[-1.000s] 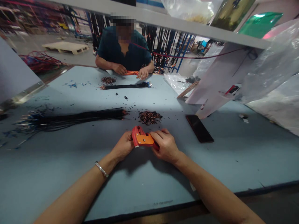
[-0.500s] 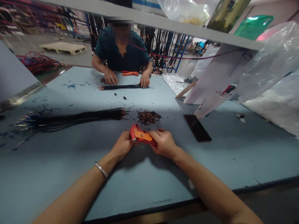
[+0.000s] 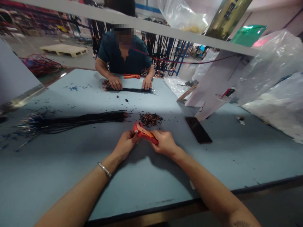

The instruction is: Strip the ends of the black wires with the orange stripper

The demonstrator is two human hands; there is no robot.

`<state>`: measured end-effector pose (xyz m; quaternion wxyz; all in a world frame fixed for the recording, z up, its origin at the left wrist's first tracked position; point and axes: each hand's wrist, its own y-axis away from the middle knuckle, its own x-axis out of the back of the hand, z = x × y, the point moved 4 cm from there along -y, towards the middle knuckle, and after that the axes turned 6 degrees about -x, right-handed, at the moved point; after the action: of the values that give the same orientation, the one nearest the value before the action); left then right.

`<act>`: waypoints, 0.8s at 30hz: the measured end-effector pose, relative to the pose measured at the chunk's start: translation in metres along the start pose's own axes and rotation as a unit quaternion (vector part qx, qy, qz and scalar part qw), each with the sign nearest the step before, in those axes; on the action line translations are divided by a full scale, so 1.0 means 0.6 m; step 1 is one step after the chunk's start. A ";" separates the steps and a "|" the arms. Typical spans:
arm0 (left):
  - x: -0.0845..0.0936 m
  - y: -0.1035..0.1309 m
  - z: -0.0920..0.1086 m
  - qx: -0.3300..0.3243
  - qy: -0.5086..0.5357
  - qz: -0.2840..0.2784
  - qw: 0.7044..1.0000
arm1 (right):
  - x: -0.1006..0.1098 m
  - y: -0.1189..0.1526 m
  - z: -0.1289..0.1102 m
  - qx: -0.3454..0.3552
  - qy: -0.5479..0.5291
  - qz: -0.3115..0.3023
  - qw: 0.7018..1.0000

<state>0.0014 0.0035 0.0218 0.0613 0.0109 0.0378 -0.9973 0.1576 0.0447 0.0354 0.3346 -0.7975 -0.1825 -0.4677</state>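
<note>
My right hand (image 3: pixel 165 142) is closed around the handles of a red and orange wire stripper (image 3: pixel 145 131), held just above the table's front half. At its head, the fingers of my left hand (image 3: pixel 126 143) are pinched together against the tool; a metal bracelet circles that wrist. Whether anything thin lies between those fingertips is hidden. Just beyond the tool is a pile of small black and copper-coloured clippings (image 3: pixel 151 119). To the left lies a long bundle of black wires (image 3: pixel 80 121), its frayed ends pale and blue at the far left.
Right of my hands lies a phone (image 3: pixel 198 130). Across the table (image 3: pixel 113 195), a co-worker's hands rest on another black wire bundle (image 3: pixel 133 90), with orange pliers (image 3: pixel 131 76) behind. A shelf (image 3: pixel 184 32) crosses overhead; plastic bags (image 3: pixel 267 69) crowd the right.
The wire stripper has turned in my hands, showing less of its orange face. The co-worker's left-side hand has shifted right onto the wires. The view has moved slightly.
</note>
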 end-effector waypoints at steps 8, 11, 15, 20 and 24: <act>0.030 -0.006 0.004 -0.104 -0.097 0.128 0.981 | 0.014 -0.007 0.019 -0.218 -0.503 -0.039 0.835; 0.035 -0.009 0.000 -0.127 -0.100 0.152 0.975 | 0.009 0.007 0.029 -0.252 -0.621 -0.061 0.740; 0.048 -0.006 0.002 -0.151 -0.139 0.216 0.955 | 0.008 0.028 0.020 -0.263 -0.700 -0.177 0.640; 0.056 0.001 0.011 -0.148 -0.189 0.259 0.936 | -0.011 0.052 -0.015 -0.298 -0.741 -0.312 0.515; 0.052 0.000 0.012 -0.139 -0.191 0.247 0.940 | -0.037 0.064 -0.029 -0.345 -0.708 -0.365 0.497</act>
<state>-0.0300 -0.0006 0.0281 0.3123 -0.1791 0.1601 -0.9191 0.1589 0.0057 0.0079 -0.4081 -0.7763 -0.4574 0.1467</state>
